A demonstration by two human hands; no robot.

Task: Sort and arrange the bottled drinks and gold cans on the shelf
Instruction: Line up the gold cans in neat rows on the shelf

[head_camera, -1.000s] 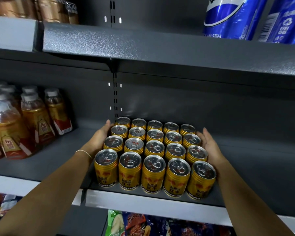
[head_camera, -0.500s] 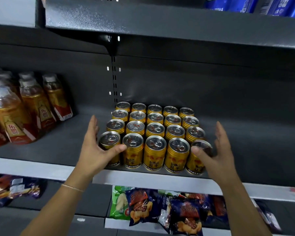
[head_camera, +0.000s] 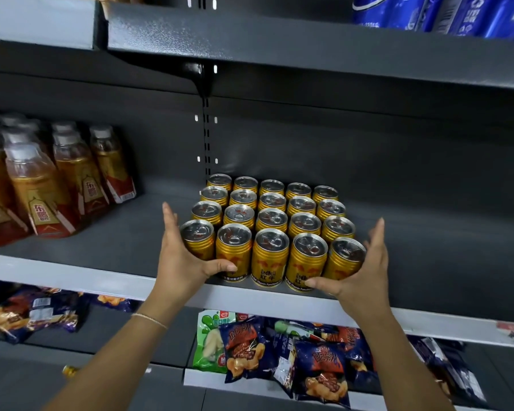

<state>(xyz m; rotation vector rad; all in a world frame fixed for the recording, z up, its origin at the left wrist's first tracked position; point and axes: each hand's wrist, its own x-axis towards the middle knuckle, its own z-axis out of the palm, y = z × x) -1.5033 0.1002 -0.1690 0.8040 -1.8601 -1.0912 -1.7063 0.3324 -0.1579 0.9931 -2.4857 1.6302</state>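
Both hands spread wide, nothing gripped. Left hand (head_camera: 181,262) lies flat against the front-left can with its fingers (head_camera: 168,221) straight up that side, thumb across the foot of the second can. Right hand (head_camera: 365,274) mirrors it on the front-right can, thumb reaching under the fourth can's label. The two bracket the front row.

Gold cans (head_camera: 272,221): one tight block, four rows of five, cans touching. All upright, long axis vertical, pull-tab tops up, front-row labels facing the aisle. The block sits at the front edge of the middle shelf (head_camera: 445,262), just right of the slotted upright (head_camera: 207,137).

Bottled drinks (head_camera: 42,197): same shelf level, left bay, well apart from the cans. Amber liquid, white caps, red-gold labels, standing upright in a cluster. Can't tell the exact count.

Around:
- upper shelf (head_camera: 279,40) overhangs the cans
- blue cans (head_camera: 469,13) stand on it at top right
- snack bags (head_camera: 318,366) lie piled on the shelf below, under the cans, with more at lower left
- thin bracelet (head_camera: 149,318) on the left wrist
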